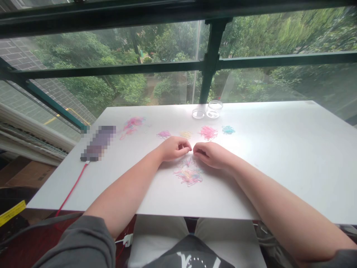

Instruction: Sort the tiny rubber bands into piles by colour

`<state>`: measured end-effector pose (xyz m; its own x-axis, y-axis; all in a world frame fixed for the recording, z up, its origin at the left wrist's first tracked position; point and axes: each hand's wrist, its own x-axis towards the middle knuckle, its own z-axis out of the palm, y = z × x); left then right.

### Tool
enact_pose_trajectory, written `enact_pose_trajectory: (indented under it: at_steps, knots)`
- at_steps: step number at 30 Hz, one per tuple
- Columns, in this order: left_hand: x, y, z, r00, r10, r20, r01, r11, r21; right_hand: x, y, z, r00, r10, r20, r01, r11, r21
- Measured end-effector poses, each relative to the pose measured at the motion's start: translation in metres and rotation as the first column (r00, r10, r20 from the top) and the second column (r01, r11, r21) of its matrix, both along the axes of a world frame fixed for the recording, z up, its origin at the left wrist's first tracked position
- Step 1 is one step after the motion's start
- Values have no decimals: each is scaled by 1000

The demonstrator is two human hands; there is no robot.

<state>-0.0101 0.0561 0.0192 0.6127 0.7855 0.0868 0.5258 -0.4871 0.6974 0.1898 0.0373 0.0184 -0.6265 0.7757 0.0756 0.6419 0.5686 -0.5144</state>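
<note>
My left hand and my right hand are close together over the white table, fingertips almost meeting. Both have fingers curled in a pinch; anything between them is too small to make out. Just below my hands lies a mixed pile of small coloured bands, which look like thin elastics. Beyond them is a row of single-colour piles: purple bands, yellow bands, pink bands and teal bands.
A larger mixed heap of bands lies at the back left. Two clear round containers stand at the far edge. A blurred-out dark device with a red cable lies at the left. Windows rise behind the table.
</note>
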Motion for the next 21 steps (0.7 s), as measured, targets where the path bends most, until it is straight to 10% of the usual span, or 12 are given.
enact_pose_trajectory:
  at_steps: [21]
  knots:
    - [4, -3, -2, 997, 49, 55, -44, 996, -74, -1, -1, 2, 990, -64, -124, 56, 996, -64]
